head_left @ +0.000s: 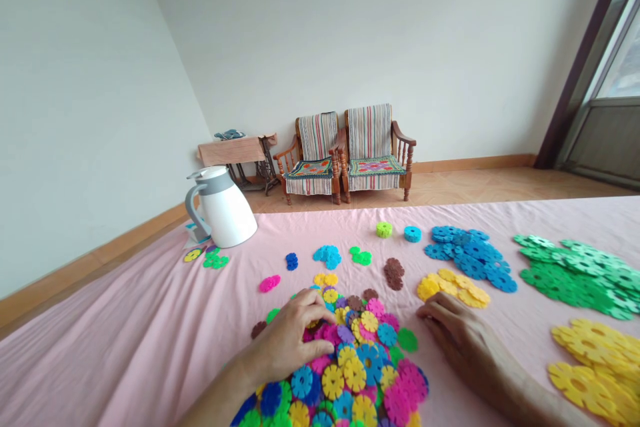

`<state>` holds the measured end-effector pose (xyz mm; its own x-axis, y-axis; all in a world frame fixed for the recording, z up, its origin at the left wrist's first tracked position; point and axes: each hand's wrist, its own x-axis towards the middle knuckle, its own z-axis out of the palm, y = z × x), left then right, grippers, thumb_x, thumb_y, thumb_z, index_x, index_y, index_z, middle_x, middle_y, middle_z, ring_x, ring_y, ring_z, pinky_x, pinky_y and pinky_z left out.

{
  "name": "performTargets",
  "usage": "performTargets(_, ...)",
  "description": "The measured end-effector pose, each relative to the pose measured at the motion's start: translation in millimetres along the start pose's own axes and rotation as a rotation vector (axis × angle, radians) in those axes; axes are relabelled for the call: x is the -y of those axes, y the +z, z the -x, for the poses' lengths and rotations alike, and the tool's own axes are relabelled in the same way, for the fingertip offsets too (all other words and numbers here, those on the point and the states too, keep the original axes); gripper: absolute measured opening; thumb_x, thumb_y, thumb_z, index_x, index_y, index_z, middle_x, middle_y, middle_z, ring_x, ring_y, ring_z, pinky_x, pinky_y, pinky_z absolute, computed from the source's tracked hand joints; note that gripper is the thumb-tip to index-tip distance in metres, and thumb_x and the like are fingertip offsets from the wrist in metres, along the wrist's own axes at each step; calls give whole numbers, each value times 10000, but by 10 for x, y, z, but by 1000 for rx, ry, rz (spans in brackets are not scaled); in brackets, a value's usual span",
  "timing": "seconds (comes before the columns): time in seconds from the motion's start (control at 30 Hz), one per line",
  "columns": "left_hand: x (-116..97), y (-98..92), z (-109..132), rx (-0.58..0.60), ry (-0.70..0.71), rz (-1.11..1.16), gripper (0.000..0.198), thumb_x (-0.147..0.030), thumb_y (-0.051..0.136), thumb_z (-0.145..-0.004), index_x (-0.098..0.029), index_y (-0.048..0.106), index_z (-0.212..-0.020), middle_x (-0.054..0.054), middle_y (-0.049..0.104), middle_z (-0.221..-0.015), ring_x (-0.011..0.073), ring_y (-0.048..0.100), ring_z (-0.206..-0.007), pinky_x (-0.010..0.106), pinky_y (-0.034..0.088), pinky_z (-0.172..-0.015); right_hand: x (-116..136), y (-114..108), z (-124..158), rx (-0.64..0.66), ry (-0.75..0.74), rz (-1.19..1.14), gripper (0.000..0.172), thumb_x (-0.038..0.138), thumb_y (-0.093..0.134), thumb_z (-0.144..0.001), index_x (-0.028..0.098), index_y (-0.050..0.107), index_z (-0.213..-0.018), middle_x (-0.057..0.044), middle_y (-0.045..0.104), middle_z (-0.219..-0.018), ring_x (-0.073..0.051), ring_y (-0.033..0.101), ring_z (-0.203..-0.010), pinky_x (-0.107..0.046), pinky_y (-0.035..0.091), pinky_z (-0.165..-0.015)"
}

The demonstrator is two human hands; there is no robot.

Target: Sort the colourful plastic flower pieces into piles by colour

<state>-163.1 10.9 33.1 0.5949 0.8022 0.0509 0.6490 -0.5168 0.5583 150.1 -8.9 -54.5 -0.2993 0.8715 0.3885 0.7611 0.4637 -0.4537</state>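
Observation:
A mixed heap of colourful plastic snowflake discs (pixel 353 373) lies in front of me on the pink cloth. My left hand (pixel 295 330) rests on the heap's left side, thumb apart from the bent fingers, nothing visible held between them. My right hand (pixel 463 340) lies palm down on the cloth right of the heap, fingers stretched out and nothing seen in them; what is under them is hidden. Just beyond its fingertips is a small yellow disc pile (pixel 453 287). Brown discs (pixel 394 273) and light blue discs (pixel 327 256) sit in small groups behind the heap.
Larger sorted piles are at right: blue discs (pixel 470 255), green discs (pixel 583 275) and yellow discs (pixel 600 367). A lime stack (pixel 384 230) and a blue stack (pixel 413 234) stand farther back. A white jug (pixel 227 210) stands at left. Two armchairs (pixel 375 140) are beyond the pink cloth (pixel 150 320).

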Motion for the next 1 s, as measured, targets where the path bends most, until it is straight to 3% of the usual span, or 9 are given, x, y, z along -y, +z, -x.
performTargets(0.2,-36,23,-27,-65,-32,17,220,-164,730,-657,-207,616,-841,-2,565,-879,176,528,-891,271,413,-789,11,-15,6,-2,6,-6,243,252,335,-950,217,574,-930,-61,592,-912,-179,594,-835,-322,476,-744)
performTargets(0.4,46,-9,-51,-140,-65,266,42,-211,596,-767,-168,595,-767,9,605,-776,142,556,-758,245,443,-721,-4,-6,1,5,0,-6,251,256,329,-952,218,576,-934,-61,595,-914,-175,597,-836,-319,479,-744)
performTargets(0.47,189,-72,-68,-208,-101,360,101,-264,599,-770,-164,587,-769,6,607,-747,138,562,-726,239,451,-693,-14,-1,2,-1,-3,-3,245,256,339,-948,222,581,-932,-58,601,-906,-176,601,-827,-315,481,-737)
performTargets(0.57,566,-197,-71,-418,-232,381,175,-335,616,-739,-163,580,-750,4,607,-702,145,571,-683,245,460,-652,-17,2,-2,-17,-5,-2,238,251,353,-942,224,589,-922,-54,607,-890,-175,605,-811,-310,483,-723)
performTargets(0.63,868,-272,-45,-560,-317,311,190,-345,640,-683,-167,587,-718,5,611,-675,154,575,-657,262,466,-644,-3,-3,-7,-24,-7,-6,242,249,352,-940,223,592,-919,-55,608,-884,-175,604,-806,-310,483,-723)
performTargets(0.7,1120,-325,-7,-613,-395,236,185,-346,648,-642,-174,590,-675,7,611,-637,164,574,-628,278,470,-627,24,-16,-10,-28,-8,-11,253,249,347,-942,223,597,-911,-55,608,-876,-174,603,-800,-312,484,-725)
performTargets(0.8,1250,-364,31,-705,-435,100,187,-340,660,-617,-180,619,-705,25,647,-691,171,576,-631,293,472,-626,71,-47,-5,-28,12,-17,264,251,337,-946,224,598,-916,-57,607,-892,-176,599,-816,-320,482,-740)
performTargets(0.9,1042,-364,28,-618,-318,48,181,-335,636,-683,-182,649,-778,41,663,-797,168,581,-685,285,465,-646,103,-74,2,-20,16,-21,266,258,331,-949,221,593,-921,-60,603,-899,-176,595,-826,-323,481,-747)
performTargets(1.0,664,-326,20,-311,-141,95,140,-306,611,-750,-184,679,-772,29,635,-791,155,572,-723,269,460,-690,123,-90,-1,-16,19,-19,275,260,323,-953,218,592,-913,-62,604,-893,-173,594,-817,-322,481,-740)
